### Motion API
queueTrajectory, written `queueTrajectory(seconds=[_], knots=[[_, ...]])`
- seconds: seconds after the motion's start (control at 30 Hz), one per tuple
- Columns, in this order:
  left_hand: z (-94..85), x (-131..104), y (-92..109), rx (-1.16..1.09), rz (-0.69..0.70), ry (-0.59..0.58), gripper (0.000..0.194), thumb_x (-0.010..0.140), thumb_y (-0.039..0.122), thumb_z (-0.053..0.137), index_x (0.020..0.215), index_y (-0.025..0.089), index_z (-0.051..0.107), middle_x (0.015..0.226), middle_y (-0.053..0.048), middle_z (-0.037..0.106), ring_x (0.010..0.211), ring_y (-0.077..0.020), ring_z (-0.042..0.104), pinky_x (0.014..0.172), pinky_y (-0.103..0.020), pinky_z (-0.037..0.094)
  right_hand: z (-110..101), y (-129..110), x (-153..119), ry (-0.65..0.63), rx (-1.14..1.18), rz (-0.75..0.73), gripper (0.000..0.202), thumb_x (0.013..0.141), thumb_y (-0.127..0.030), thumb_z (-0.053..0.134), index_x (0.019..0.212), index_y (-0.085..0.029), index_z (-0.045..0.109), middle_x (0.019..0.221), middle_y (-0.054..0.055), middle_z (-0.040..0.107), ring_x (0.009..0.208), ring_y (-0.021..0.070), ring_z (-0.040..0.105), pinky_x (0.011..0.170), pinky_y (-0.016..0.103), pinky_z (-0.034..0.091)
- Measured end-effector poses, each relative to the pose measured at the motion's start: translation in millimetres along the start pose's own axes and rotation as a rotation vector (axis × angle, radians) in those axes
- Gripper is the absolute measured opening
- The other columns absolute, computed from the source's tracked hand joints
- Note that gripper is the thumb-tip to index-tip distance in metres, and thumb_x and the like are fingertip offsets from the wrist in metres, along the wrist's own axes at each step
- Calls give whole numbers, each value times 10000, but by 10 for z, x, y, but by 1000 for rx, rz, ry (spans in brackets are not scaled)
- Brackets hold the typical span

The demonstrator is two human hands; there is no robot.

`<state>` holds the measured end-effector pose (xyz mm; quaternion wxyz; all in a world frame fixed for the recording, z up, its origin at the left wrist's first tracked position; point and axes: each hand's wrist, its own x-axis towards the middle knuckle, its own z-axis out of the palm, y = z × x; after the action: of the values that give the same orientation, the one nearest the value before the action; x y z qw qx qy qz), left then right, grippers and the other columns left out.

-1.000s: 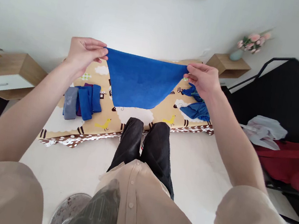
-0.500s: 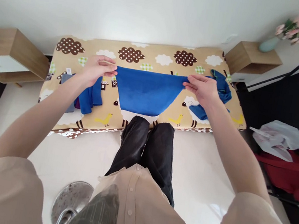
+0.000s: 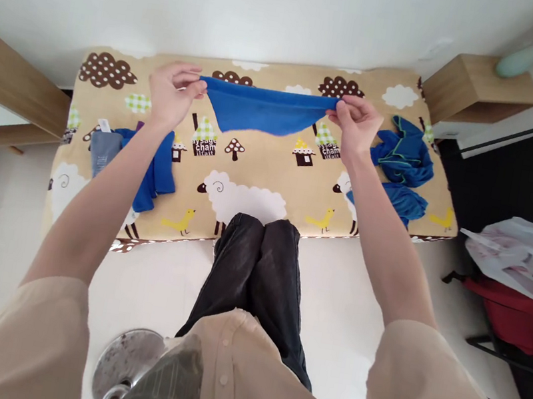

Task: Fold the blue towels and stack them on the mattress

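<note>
- Two-arm reach: we're extending left hand [image 3: 174,96] and right hand [image 3: 357,127] forward, level, apart.
- Fingertips are pinching blue cloth [image 3: 260,109] by its top ends, over bedding [image 3: 262,165].
- Folded fabrics [image 3: 149,189], crumpled fabrics [image 3: 407,156] are flanking; wall [image 3: 276,12] is bordering far edge.

Above and below "cham," printed twice on the patterned cover [image 3: 264,165] beneath green-checked treetops [image 3: 205,128], we find smaller, partly legible words. Lettering on the folded grey cloth [image 3: 103,150] and dark shirt-front panel [image 3: 171,383] defeats us: too faint.
</note>
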<state>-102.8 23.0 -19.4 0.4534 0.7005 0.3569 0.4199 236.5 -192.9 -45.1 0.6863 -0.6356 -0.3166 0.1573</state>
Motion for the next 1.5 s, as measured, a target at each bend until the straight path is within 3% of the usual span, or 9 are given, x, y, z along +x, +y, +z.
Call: queueTrajectory(seconds=[0.1,0.23,0.4,0.57,0.77,0.9,1.17,1.33,1.5], knots=[[-49,-275,-318,57,8,8,258,895,233,809,1137,165,751,1033,-18,808,865,-113,722,862,-303,628,-97,231,-214,-36,-44,47,307,895,-459,850,999,-215,694,930,54,775,1035,233,792,911,402,666],[12,-899,-985,156,-133,36,286,845,319,824,1098,190,795,1086,-60,805,951,-183,756,948,-351,607,-158,870,-685,-103,-78,239,282,834,-349,900,967,-206,697,876,33,770,860,170,775,842,335,657],[248,-1779,-1817,150,-476,-10,280,853,254,788,1119,166,775,1111,-106,793,1071,-262,747,1045,-402,579,-186,1727,-1431,-209,-220,568,187,765,-149,885,794,-175,702,720,22,733,668,123,667,739,264,598],[452,-2315,-2261,109,-816,-36,362,848,170,770,1198,153,678,1020,-95,770,1041,-230,739,1051,-400,569,-201,2096,-1914,-276,-265,841,241,726,-58,858,707,-173,647,602,-10,671,578,102,580,578,220,486],[498,-2315,-2405,89,-834,-9,377,869,201,773,1217,173,631,1049,-92,772,1089,-213,736,1042,-355,565,-182,2206,-1919,-116,-230,864,306,731,-59,842,714,-197,568,650,-25,681,558,80,518,549,211,441],[409,-2358,-2451,91,-813,-7,387,862,206,767,1235,186,666,1013,-62,786,1080,-216,741,1041,-358,570,-266,2250,-1938,-75,-239,865,374,704,-65,841,719,-214,499,759,-11,711,692,98,594,539,189,421],[266,-2607,-2467,68,-821,-81,429,795,244,848,1195,174,711,967,-57,794,1064,-238,753,1107,-417,543,-399,2222,-2090,-124,-281,823,434,623,-101,887,659,-229,474,733,1,700,779,150,661,684,231,545],[314,-2509,-2457,61,-822,-103,429,804,239,842,1193,188,667,988,-74,791,1032,-234,757,1023,-389,579,-378,2300,-2062,-177,-272,829,423,617,-216,942,710,-224,530,764,13,723,704,142,622,574,231,487],[137,-2622,-2468,122,-815,-137,378,779,207,815,1127,195,667,878,-52,771,945,-248,757,961,-401,580,-556,2369,-2095,-302,-250,803,509,489,-329,972,683,-227,512,667,-26,667,657,126,585,606,229,466]])
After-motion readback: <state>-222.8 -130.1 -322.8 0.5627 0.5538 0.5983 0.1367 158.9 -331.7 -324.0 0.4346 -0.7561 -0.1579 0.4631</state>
